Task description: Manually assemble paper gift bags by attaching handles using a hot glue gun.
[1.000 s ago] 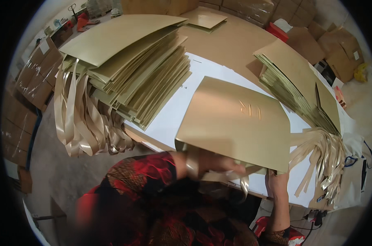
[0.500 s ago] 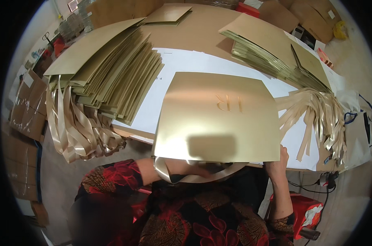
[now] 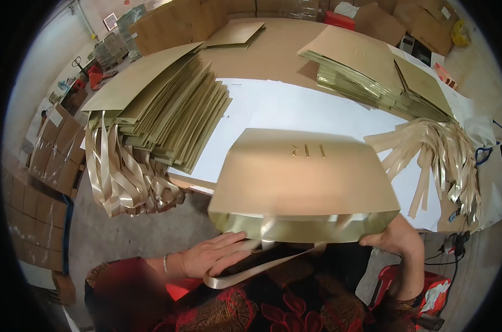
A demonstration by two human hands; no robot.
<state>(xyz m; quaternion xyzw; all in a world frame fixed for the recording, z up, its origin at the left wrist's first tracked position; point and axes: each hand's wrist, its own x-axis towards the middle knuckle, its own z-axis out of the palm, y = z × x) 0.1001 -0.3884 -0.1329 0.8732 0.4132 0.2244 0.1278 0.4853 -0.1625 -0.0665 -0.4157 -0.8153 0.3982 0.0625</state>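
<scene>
The gold paper bag (image 3: 303, 177) in front of me is flat-folded, matte gold with a small embossed mark near its far edge, and its near edge hangs off the white table (image 3: 295, 108) toward my chest, showing a shinier folded mouth where a pale satin ribbon handle (image 3: 251, 268) loops out and droops over my lap. My left hand (image 3: 215, 254) lies open just below the bag's near left corner, fingers spread flat with the ribbon passing under them; it is not closed on anything. My right hand (image 3: 392, 238) grips the bag's near right corner, though the bag covers the fingers, so how tightly they pinch I cannot tell. The bag is blurred, so the mark and the ribbon ends at the mouth are hard to make out. To my left a tall stack of gold bags (image 3: 162, 110) spills its ribbons over the table edge; another stack (image 3: 373, 72) sits at the far right, its ribbons (image 3: 444, 149) trailing down.
</scene>
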